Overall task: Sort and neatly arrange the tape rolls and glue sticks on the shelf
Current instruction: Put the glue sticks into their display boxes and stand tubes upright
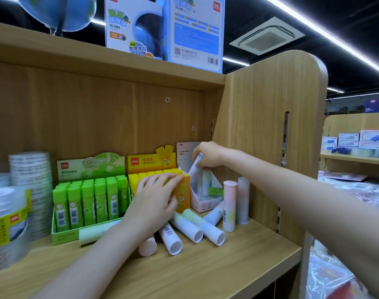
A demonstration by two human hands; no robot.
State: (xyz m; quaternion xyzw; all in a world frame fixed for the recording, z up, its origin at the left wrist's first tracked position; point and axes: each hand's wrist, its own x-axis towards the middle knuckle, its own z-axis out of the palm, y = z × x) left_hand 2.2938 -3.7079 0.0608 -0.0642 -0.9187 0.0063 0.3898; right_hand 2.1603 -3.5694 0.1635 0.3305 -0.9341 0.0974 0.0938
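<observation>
My right hand [208, 155] grips a pale pastel glue stick [195, 168] by its top, tilted over the pink display box [202, 203] at the back right of the shelf. Two sticks stand inside that box. My left hand [157, 198] rests with curled fingers on the yellow glue stick box [151, 164]. Several pastel glue sticks [193, 226] lie loose on the shelf board in front, and two [230, 205] stand upright by the side panel. A green glue stick box [89, 197] stands to the left. Stacked tape rolls [31, 182] fill the far left, blurred.
The wooden shelf board [238, 262] has bare room at the front right. A wooden side panel [270, 137] closes the shelf on the right. Globe boxes [162, 29] stand on the shelf above. Another shelf with boxed goods [356, 141] is at the far right.
</observation>
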